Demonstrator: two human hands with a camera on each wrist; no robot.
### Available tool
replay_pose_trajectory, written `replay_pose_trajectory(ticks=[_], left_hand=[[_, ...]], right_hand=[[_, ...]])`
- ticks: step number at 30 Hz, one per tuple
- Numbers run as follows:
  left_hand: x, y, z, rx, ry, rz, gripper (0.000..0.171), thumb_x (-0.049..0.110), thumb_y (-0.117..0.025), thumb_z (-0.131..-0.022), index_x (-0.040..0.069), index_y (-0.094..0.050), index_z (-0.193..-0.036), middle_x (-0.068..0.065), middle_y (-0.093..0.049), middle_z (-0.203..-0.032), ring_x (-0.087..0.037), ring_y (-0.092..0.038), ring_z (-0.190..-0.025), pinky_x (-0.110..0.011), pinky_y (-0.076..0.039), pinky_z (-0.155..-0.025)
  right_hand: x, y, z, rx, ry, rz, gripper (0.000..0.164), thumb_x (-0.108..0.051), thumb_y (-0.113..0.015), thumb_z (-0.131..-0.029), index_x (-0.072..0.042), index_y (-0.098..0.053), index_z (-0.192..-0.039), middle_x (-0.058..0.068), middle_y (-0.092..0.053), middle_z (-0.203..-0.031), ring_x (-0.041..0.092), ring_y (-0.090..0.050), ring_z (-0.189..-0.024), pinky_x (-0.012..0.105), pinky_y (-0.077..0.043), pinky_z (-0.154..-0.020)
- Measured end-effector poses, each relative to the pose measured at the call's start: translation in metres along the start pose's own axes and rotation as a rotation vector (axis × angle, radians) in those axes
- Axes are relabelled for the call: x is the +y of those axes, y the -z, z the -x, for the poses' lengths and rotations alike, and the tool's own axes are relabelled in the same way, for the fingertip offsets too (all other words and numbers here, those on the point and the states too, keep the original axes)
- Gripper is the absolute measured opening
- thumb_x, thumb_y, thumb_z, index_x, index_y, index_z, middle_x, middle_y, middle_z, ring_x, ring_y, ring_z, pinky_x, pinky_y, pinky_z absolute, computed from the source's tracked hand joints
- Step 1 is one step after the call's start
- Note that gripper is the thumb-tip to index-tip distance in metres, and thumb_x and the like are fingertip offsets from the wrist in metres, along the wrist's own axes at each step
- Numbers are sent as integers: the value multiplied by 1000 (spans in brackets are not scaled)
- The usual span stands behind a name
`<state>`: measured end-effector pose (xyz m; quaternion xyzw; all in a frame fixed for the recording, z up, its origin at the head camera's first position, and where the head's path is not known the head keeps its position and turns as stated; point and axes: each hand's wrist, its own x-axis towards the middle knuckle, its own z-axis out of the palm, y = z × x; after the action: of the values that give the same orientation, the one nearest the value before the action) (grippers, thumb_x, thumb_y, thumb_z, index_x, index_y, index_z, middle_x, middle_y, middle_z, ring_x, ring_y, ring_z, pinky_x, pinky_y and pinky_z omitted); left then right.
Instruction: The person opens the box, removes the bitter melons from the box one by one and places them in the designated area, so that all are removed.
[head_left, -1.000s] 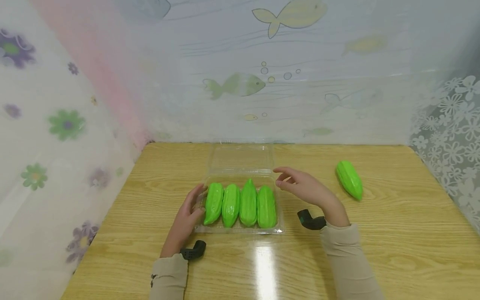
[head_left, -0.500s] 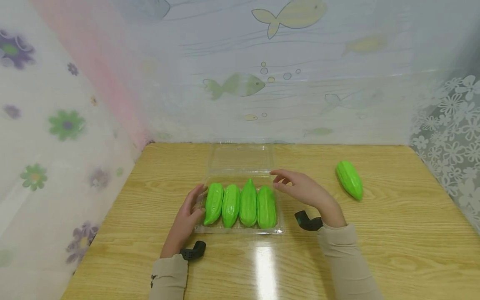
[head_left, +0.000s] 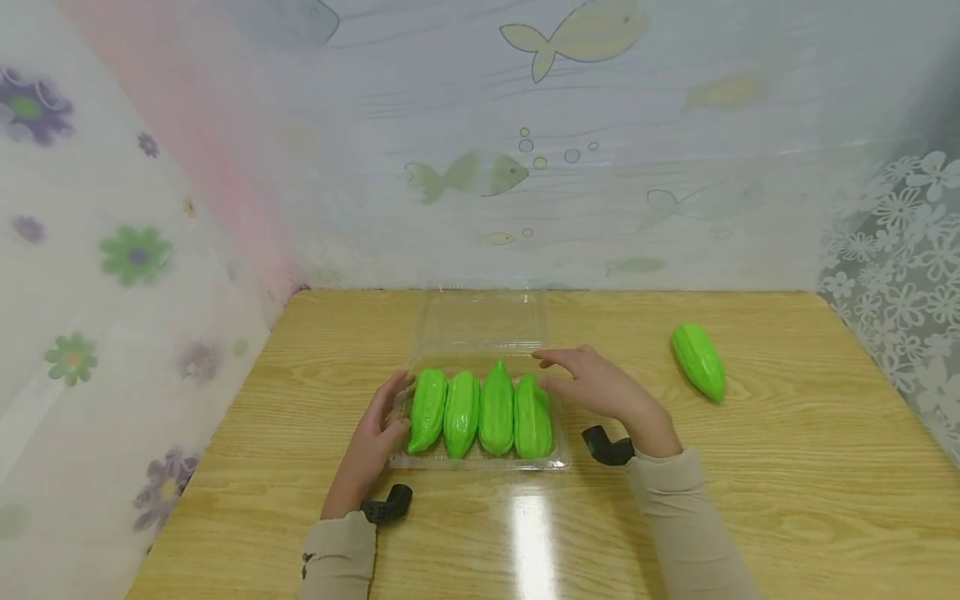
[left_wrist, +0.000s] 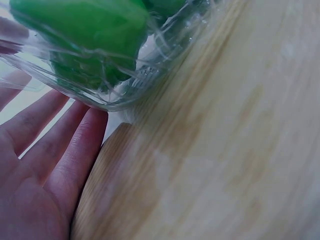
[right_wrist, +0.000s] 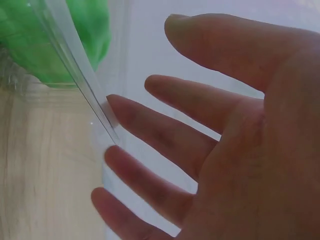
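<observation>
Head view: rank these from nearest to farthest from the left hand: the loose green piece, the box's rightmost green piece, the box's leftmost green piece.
1. Leftmost green piece: in the box, just beside the left hand.
2. Rightmost green piece: at the box's opposite end.
3. Loose green piece: outside the box, farther right on the table.

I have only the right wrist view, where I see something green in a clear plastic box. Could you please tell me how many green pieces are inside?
Observer: Four ridged, oblong green pieces lie side by side in the clear plastic box.
Operator: Thank you. Is another such piece outside the box?
Observer: Yes, one loose green piece lies on the wood-grain table, to the right of the box.
Operator: And where is the left hand, please?
Observer: The left hand is at the box's left side.
</observation>
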<state>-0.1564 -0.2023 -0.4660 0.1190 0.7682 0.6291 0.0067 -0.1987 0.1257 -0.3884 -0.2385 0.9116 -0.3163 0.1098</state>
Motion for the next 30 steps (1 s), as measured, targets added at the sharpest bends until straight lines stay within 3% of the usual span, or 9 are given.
replay_pose_trajectory(ticks=[16,24,30], left_hand=[[4,-1,0,-15,0,4,64,-3,-42,-84,23,-26,-140,-2,-30,-142,-23,-27,-129,-52,-21,-99],[28,-5,4,-14,22,10,65,-9,-40,-81,12,-24,-141,-10,-29,-142,-29,-25,-129,-52,-22,-98],[28,-7,5,7,23,-4,66,-9,-39,-80,11,-25,-140,-10,-30,-141,-27,-27,-129,-47,-25,-96]], right_hand=[[-5,-20,-9,-79,6,55,57,-32,-56,-86,-7,-40,-134,8,-43,-133,27,-36,-123,42,-28,-99],[-6,-21,-7,-74,-25,177,59,-42,-54,-84,-10,-43,-132,7,-48,-129,26,-43,-118,43,-34,-94],[-5,-21,-9,-77,-11,216,59,-45,-53,-84,-11,-45,-131,7,-50,-126,27,-44,-116,43,-35,-93]])
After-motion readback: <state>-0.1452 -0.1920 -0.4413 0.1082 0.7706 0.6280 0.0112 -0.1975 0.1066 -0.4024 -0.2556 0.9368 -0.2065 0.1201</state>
